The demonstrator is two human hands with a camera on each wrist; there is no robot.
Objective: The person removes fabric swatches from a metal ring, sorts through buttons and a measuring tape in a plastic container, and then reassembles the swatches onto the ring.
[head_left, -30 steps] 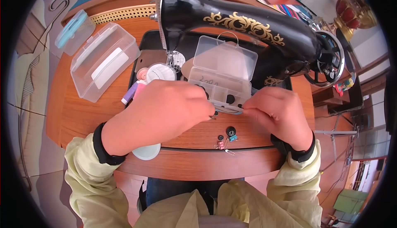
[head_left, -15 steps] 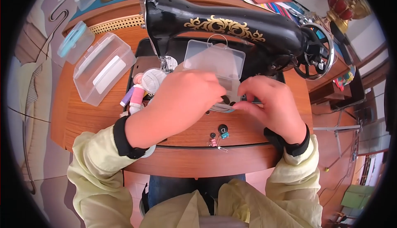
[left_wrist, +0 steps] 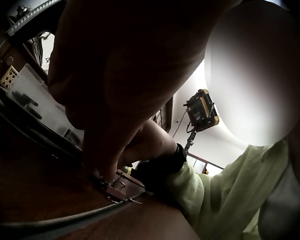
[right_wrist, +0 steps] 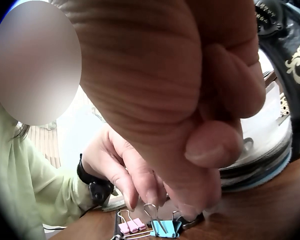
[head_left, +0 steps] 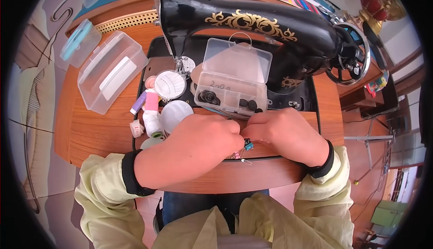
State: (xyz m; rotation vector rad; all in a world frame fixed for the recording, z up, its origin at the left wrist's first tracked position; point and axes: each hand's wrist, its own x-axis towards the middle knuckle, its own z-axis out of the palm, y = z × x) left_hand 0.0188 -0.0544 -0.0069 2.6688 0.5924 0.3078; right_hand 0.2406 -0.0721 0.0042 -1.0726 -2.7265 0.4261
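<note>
Over the table's front part, my left hand [head_left: 194, 136] has its thumb and fingers apart and pointing down beside a pink binder clip [right_wrist: 132, 226]. From the other side, my right hand [head_left: 284, 136] reaches down to a black button [right_wrist: 196, 220]; its fingertips are at the button, behind a teal binder clip [right_wrist: 165, 228], but a pinch is not clear. A safety pin [head_left: 246, 162] lies in front of the clips. Behind the hands stands a lidded clear box [head_left: 232, 99], its lid raised, with black buttons [head_left: 208, 97] in its left compartment and several in right compartments.
A black sewing machine [head_left: 252, 21] spans the back. Left of it are a white pin disc [head_left: 170, 85], thread spools [head_left: 152, 100], a rolled tape measure [head_left: 136, 128] and a white round lid [head_left: 177, 116]. Farther left stands a large clear box [head_left: 110, 75].
Both hands have come away from the compartment box toward the table's front edge, down to the clips and button. The box's compartments, partly covered before, now show.
</note>
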